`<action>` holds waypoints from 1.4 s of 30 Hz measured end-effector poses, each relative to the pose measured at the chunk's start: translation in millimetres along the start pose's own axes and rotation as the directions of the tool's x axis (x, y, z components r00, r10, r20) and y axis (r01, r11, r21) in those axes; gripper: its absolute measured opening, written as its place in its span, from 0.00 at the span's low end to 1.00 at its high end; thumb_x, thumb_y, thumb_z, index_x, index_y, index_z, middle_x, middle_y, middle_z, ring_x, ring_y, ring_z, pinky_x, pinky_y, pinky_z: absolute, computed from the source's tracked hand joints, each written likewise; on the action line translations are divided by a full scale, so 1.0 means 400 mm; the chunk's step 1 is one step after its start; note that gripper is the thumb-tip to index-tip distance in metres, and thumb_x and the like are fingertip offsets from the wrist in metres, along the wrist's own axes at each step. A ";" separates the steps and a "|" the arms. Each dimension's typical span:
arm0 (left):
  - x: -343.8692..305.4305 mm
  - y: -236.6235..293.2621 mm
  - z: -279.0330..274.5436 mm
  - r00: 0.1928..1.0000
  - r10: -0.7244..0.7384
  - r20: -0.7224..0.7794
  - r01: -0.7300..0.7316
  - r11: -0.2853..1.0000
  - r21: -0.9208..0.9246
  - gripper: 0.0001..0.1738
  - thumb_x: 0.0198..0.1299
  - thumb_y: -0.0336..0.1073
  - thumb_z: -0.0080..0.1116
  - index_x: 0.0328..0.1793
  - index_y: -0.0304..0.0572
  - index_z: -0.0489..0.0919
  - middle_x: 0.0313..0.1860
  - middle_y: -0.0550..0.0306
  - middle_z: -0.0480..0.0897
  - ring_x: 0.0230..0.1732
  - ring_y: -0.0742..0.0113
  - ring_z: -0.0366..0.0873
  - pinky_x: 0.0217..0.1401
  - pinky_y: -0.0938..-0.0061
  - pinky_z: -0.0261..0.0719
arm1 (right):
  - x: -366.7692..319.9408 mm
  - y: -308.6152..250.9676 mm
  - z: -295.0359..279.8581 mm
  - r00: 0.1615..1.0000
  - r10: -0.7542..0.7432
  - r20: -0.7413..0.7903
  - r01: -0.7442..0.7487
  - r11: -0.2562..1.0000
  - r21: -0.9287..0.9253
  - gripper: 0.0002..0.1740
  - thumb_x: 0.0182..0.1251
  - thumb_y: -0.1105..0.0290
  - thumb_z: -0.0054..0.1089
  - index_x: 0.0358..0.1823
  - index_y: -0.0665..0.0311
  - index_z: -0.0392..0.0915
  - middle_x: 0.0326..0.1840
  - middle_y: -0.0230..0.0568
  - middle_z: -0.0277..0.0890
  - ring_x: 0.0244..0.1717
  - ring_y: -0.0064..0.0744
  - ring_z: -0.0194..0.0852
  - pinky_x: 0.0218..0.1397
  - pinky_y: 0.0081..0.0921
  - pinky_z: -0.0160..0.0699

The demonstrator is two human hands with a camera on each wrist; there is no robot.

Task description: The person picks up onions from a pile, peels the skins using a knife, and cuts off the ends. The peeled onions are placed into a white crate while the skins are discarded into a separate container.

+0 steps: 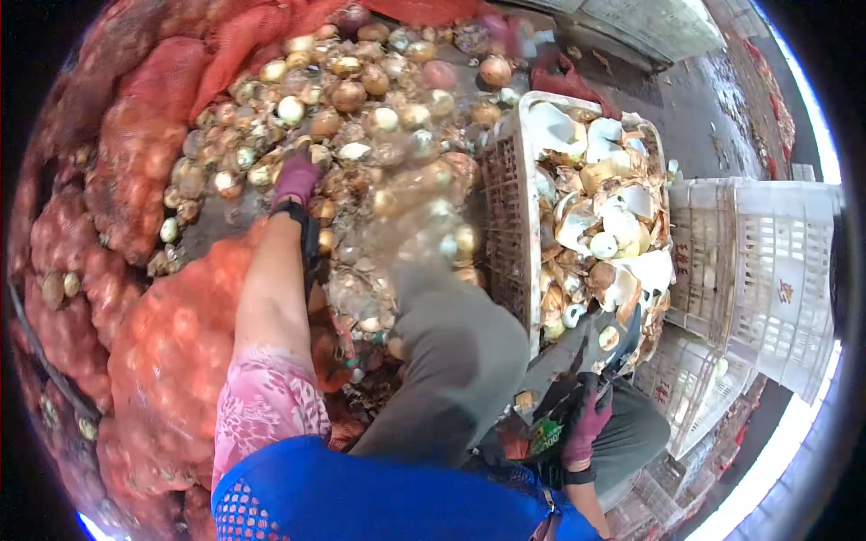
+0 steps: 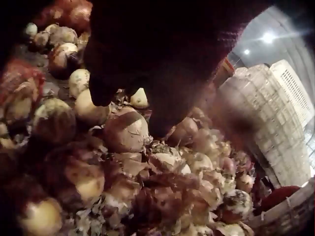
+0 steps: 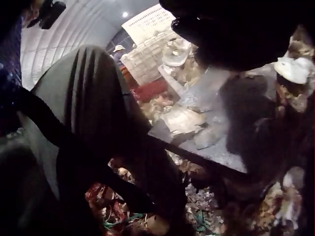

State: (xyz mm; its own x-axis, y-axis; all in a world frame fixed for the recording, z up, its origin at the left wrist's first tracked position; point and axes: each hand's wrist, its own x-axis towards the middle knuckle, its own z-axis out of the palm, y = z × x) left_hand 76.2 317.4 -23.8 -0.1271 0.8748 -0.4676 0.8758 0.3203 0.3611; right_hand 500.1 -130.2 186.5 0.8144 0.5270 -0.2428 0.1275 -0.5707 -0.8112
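My left hand (image 1: 296,180), in a purple glove, reaches down into a spread of loose onions (image 1: 347,95). In the left wrist view its dark fingers stand apart on either side of a brown-skinned onion (image 2: 126,130), with a pale piece showing in the gap. Low on the right, my right hand (image 1: 588,428), also gloved in purple, is beside my bent knee, next to a dark object (image 1: 622,343); I cannot tell what it holds. In the right wrist view that hand (image 3: 231,37) is a dark shape above a grey flat board (image 3: 216,147) bearing onion skins.
A white crate (image 1: 532,225) heaped with peels and white cups stands right of the onions. Further right are stacked white crates (image 1: 776,261). Red mesh sacks (image 1: 171,361) of onions crowd the left side. My grey-trousered knee (image 1: 460,343) rises between both hands.
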 end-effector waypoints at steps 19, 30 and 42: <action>-0.441 0.123 -0.050 0.949 0.218 0.226 0.271 -0.201 -0.941 0.28 0.64 0.51 0.56 0.64 0.45 0.69 0.52 0.51 0.79 0.44 0.57 0.80 0.40 0.67 0.82 | -0.044 -0.060 0.003 0.997 -0.069 -0.040 0.067 0.996 -0.063 0.11 0.69 0.69 0.55 0.48 0.66 0.77 0.41 0.33 0.78 0.41 0.21 0.72 0.47 0.22 0.71; -0.892 0.601 -0.350 0.461 0.869 -0.180 0.004 -0.205 -0.979 0.41 0.57 0.63 0.56 0.70 0.47 0.65 0.69 0.49 0.68 0.66 0.59 0.69 0.67 0.56 0.66 | -0.157 -0.093 -0.122 0.995 -0.016 0.102 -0.017 0.947 0.320 0.22 0.64 0.67 0.60 0.54 0.74 0.70 0.43 0.45 0.78 0.41 0.31 0.73 0.48 0.31 0.73; -0.978 0.782 -0.087 0.049 0.919 0.392 0.716 0.242 -0.655 0.36 0.64 0.57 0.54 0.72 0.46 0.62 0.64 0.48 0.72 0.64 0.49 0.70 0.67 0.48 0.68 | -0.203 -0.055 -0.218 0.972 -0.183 0.146 0.149 0.965 0.215 0.23 0.66 0.71 0.54 0.62 0.67 0.66 0.48 0.55 0.77 0.46 0.36 0.76 0.50 0.32 0.72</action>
State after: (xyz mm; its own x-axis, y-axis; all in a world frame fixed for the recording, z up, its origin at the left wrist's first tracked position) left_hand 383.8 88.1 300.2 0.9810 0.1941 -0.0075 -0.1842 0.9419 0.2809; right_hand 480.5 -215.2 270.3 0.6857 0.7088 -0.1653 0.1232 -0.3369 -0.9334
